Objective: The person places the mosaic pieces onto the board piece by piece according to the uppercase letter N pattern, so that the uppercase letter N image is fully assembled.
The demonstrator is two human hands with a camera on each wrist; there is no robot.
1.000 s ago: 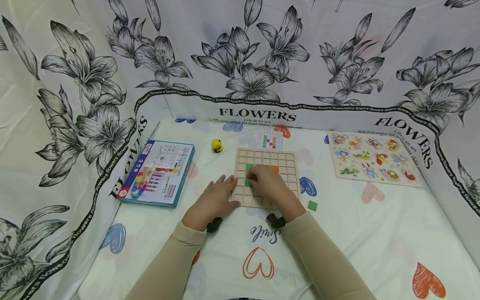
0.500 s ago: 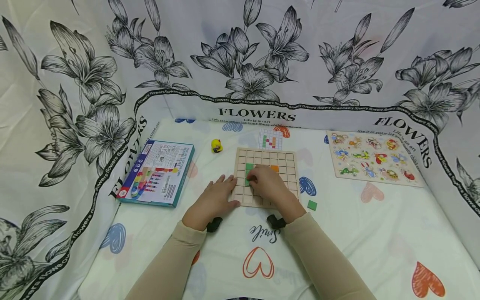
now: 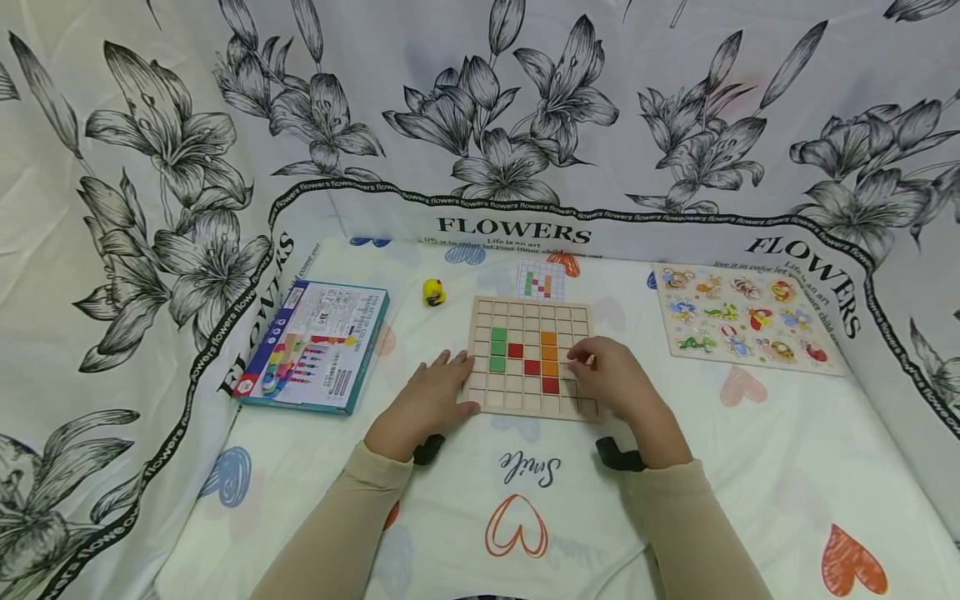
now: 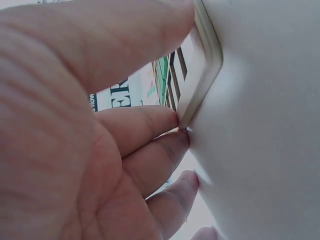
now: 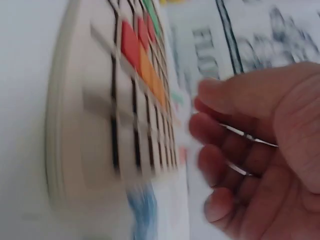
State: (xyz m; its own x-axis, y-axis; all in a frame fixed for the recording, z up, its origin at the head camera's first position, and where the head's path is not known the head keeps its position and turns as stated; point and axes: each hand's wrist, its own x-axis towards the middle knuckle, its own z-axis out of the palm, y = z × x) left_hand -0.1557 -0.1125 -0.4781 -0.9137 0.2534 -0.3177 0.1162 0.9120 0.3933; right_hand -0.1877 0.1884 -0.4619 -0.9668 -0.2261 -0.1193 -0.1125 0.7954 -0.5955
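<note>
A square wooden grid board (image 3: 483,400) lies on the cloth in front of me. In its cells sit three green tiles (image 3: 498,349), three red tiles (image 3: 532,367) in a diagonal and three orange tiles (image 3: 550,352) in a column. My left hand (image 3: 426,406) lies at the board's left edge, its thumb and fingertips touching the near-left corner, as the left wrist view shows. Over the board's right side hovers my right hand (image 3: 621,379), fingers loosely bent with nothing between them in the right wrist view. The loose green tile seen earlier is hidden behind that hand and wrist.
Behind the board lies a small printed pattern card (image 3: 541,279). A yellow toy duck (image 3: 433,292) stands at the back left, near a flat toy box (image 3: 315,346). At the right is an insect picture puzzle (image 3: 738,317). Flower-printed cloth rises behind everything.
My right hand has left the green tiles and moved right, uncovering the red and orange tiles. It now hides the loose green tile. My left hand has stayed put.
</note>
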